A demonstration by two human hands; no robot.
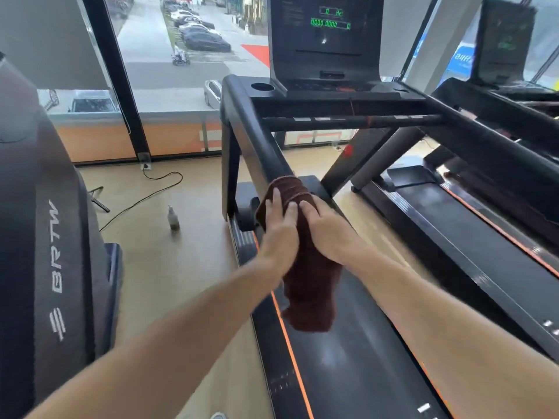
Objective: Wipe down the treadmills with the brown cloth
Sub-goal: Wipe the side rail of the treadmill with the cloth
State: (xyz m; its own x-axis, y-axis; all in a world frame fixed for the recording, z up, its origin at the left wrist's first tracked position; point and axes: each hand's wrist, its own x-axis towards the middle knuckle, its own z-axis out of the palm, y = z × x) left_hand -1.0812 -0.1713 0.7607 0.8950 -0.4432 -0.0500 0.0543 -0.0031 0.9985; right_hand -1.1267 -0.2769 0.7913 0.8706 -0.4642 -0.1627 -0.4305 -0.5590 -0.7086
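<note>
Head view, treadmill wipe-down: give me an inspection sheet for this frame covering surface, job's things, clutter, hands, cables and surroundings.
Surface: left handrail of the middle treadmill, black, partly covered by the cloth.
Job's things: brown cloth draped over the rail, its tail hanging above the belt.
Clutter: small spray bottle upright on the floor; dark metal tool beside the left machine.
Hands: left hand and right hand both curled over the cloth on the rail.
Cables: black cord trailing across the floor from a wall socket.
Surroundings: lit console, windows onto a street, treadmills on either side.
</note>
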